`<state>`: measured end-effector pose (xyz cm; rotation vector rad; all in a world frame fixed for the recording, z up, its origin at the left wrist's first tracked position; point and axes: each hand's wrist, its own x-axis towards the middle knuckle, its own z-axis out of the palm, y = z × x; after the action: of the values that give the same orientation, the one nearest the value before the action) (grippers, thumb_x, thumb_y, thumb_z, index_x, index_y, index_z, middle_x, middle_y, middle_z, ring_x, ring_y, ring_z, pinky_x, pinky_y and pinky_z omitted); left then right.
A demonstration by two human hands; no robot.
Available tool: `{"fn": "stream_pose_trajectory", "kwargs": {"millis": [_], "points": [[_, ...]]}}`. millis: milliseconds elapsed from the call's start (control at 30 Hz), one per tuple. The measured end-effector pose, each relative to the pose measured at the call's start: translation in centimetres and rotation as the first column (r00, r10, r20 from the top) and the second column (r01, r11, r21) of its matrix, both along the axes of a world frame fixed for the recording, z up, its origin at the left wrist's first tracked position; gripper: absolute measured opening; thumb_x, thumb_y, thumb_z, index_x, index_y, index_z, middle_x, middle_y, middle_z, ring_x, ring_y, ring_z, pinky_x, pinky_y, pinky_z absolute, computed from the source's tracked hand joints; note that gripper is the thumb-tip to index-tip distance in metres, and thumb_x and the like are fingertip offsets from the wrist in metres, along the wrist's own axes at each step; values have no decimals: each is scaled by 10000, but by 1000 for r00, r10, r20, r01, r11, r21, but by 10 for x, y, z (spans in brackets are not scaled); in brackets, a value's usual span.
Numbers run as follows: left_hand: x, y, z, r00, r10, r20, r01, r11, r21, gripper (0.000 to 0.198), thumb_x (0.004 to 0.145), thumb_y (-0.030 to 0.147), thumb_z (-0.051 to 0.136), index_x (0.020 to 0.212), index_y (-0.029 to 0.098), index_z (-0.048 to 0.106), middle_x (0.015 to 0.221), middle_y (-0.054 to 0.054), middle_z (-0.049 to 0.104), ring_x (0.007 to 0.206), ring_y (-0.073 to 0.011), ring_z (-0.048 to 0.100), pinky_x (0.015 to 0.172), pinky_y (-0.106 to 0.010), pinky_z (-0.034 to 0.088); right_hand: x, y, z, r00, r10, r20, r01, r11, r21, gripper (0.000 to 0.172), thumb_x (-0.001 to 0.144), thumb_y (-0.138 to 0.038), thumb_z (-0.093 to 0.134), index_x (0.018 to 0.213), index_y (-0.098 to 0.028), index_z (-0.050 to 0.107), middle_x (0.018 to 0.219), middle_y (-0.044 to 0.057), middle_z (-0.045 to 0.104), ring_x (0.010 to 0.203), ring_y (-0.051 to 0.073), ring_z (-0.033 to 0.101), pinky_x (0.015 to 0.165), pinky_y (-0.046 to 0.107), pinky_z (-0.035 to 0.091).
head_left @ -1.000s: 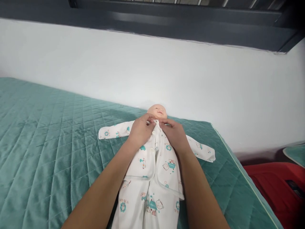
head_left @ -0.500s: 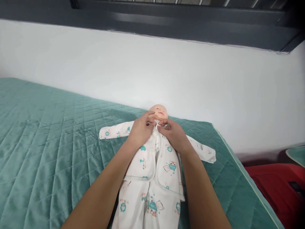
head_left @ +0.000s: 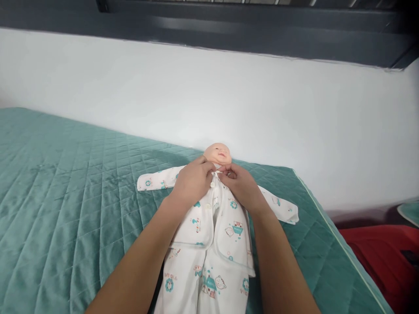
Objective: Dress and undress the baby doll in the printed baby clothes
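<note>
A baby doll (head_left: 217,152) lies on its back, dressed in a white printed jacket (head_left: 234,218) and matching trousers (head_left: 209,279). Both sleeves stretch out to the sides. At the collar, just below the doll's chin, my left hand (head_left: 195,179) pinches one front edge of the jacket. Opposite it, my right hand (head_left: 240,183) pinches the other edge, the fingertips of both hands nearly touching. Lower down, the jacket's front edges hang apart. A button (head_left: 212,185) shows just under my fingers; the exact spot they grip is partly hidden.
A green quilted bedspread (head_left: 81,196) lies under the doll, its piped edge running down the right. Behind stands a white wall (head_left: 163,91) with a dark window frame (head_left: 229,30) above. A red object (head_left: 376,248) sits beyond the bed at lower right.
My left fingers have curled in more tightly, with the forefinger drawn down from the doll's cheek toward the collar. My right hand stays almost in place at the collar.
</note>
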<state>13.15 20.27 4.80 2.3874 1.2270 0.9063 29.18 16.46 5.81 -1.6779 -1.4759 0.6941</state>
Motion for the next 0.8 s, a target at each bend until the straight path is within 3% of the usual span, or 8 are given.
{"fn": "stream_pose_trajectory", "kwargs": {"millis": [167,333,500,600,800], "points": [[-4,-2,5,994,3,-111,-4,1000,-7,262,932,221,418,979,256,674,1065,-19,631,819,-168,611,588,-296,380,0,0,-3,999,-36,-14,36,999,25,165,769,-349,635,849,-210,671,823,5,696,763,176,608,727,306,420],[-7,-2,5,989,-23,-145,22,1000,-8,290,934,220,403,984,279,682,1106,-8,616,830,-169,613,584,-300,378,-5,-3,-8,989,-139,-53,143,985,98,206,804,-393,618,733,-202,644,674,-19,637,654,149,530,638,280,375],[-8,-1,5,994,-52,-97,52,999,-1,302,930,194,405,995,264,691,1096,-14,618,888,-175,621,658,-310,439,-10,-5,-10,972,-230,-48,235,958,166,316,844,-419,582,628,-187,592,644,-25,586,655,134,477,634,273,353],[-6,0,3,997,-40,-69,41,999,17,308,928,179,403,1005,252,692,1074,-26,622,949,-194,614,684,-317,462,-11,-6,-10,973,-223,-57,230,957,180,326,845,-423,585,623,-184,592,648,-24,577,662,133,475,627,269,352],[-3,3,-2,992,-112,-59,116,991,65,464,889,99,434,1254,316,620,1249,-34,568,1151,-213,539,885,-332,489,-11,-5,-12,977,-211,-36,214,953,215,301,845,-415,591,656,-187,650,727,-4,637,721,153,543,670,278,377]]}}
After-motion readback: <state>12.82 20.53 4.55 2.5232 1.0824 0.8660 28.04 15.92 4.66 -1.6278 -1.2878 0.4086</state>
